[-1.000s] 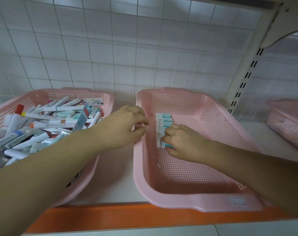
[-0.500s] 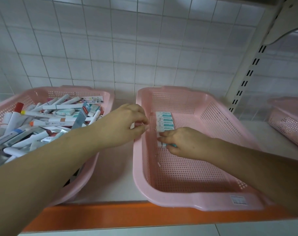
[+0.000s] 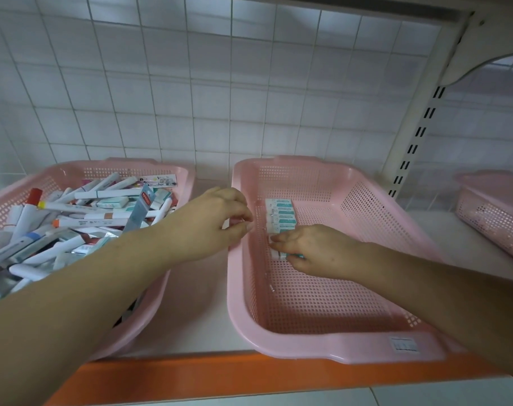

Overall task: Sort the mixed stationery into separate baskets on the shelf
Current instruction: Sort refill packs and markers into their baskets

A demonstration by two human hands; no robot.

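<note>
Head view: white-teal boxes [image 3: 280, 213] lined in pink basket [image 3: 322, 344].

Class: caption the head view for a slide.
Right hand holds small white box inside middle pink perforated plastic basket; left hand grips its rim.

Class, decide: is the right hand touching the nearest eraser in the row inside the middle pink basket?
Touching. The head view shows the right hand with its fingers curled onto the nearest eraser, with no gap between them.
</note>
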